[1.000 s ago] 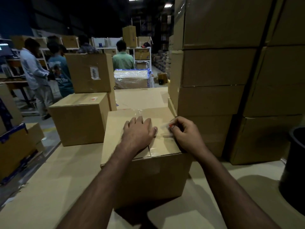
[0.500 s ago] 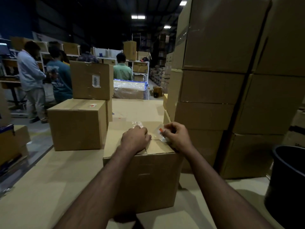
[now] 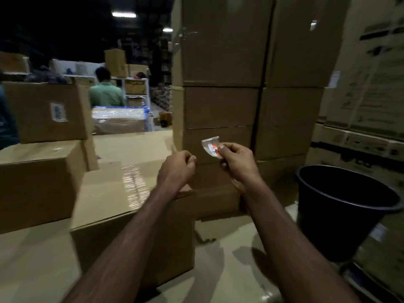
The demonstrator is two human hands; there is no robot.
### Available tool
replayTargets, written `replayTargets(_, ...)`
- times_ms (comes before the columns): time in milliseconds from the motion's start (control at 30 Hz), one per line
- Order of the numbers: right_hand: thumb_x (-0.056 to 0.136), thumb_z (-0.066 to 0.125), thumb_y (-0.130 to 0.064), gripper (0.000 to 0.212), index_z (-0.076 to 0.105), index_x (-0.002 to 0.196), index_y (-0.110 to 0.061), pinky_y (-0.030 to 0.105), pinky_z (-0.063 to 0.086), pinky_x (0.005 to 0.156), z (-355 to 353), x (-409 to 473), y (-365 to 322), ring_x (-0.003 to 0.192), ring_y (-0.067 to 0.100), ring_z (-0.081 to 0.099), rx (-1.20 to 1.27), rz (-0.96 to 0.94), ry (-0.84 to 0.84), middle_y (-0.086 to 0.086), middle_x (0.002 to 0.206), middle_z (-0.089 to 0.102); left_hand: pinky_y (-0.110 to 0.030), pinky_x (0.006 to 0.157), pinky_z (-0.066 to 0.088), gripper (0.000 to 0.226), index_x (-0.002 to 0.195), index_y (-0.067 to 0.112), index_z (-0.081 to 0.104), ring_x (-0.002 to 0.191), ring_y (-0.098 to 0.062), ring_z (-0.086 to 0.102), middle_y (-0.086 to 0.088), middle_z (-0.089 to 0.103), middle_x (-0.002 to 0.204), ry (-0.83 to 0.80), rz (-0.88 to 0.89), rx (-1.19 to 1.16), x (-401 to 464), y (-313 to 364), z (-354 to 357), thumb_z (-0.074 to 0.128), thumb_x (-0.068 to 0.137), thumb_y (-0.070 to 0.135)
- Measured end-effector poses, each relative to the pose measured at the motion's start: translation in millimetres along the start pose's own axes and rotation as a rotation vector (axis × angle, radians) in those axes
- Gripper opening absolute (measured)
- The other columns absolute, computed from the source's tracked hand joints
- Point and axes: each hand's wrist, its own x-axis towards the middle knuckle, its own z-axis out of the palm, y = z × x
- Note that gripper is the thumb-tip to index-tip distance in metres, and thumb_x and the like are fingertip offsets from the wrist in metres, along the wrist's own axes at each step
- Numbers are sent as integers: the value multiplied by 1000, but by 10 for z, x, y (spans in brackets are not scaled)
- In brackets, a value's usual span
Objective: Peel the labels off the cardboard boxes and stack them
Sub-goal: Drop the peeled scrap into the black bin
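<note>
A taped cardboard box (image 3: pixel 113 206) sits on the work surface in front of me, left of my arms. My right hand (image 3: pixel 237 162) is raised in front of the box stack and pinches a small curled white label (image 3: pixel 211 146) with a red mark, free of the box. My left hand (image 3: pixel 177 169) hovers above the box's right edge with its fingers curled and nothing in them. Another box (image 3: pixel 37 182) at the left carries a second box with a white label (image 3: pixel 58 112) on its side.
A tall stack of cardboard boxes (image 3: pixel 240 84) rises just behind my hands. A black bucket (image 3: pixel 341 206) stands at the right. A wrapped package (image 3: pixel 119 120) and several people, one in a green shirt (image 3: pixel 106 92), are further back. The beige surface (image 3: pixel 32 270) spreads around the box.
My right hand has peeled the label off the box top and lifted it up and right. My left hand has left the box top and risen. The view has swung right.
</note>
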Motion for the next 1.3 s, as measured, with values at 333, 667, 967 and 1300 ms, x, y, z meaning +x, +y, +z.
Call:
replayTargets(333,92,64,-9,10,72,95,-13,8,42,63,-2422,44,-434,79,10,65,-765,-412,743,-4,83,68,-34,77,54,26,110,16,68,94,-20,65,0,70,102,-415,384,-266,-53,1748,1433,51,101,33)
replayTargets(667,96,59,-23,27,70,120,-26,37,56,85,-3095,123,-109,105,18,66,-1501,48,341,-2,117,71,-41,81,57,21,108,22,66,92,-18,65,2,69,101,-539,497,-215,-103,2078,1934,51,99,34)
replayTargets(967,96,58,-24,19,70,111,-22,36,55,84,-2603,81,-82,98,15,63,-1356,-207,411,-1,109,68,-40,86,56,22,114,22,66,98,-13,63,4,68,106,-482,458,-242,-61,1739,1614,52,101,33)
replayTargets(1300,94,62,-17,13,72,102,-14,33,56,71,-798,5,269,82,11,64,-961,-602,55,0,94,70,-37,80,54,23,108,21,68,92,-11,62,6,69,100,-176,295,-103,-172,606,164,53,100,35)
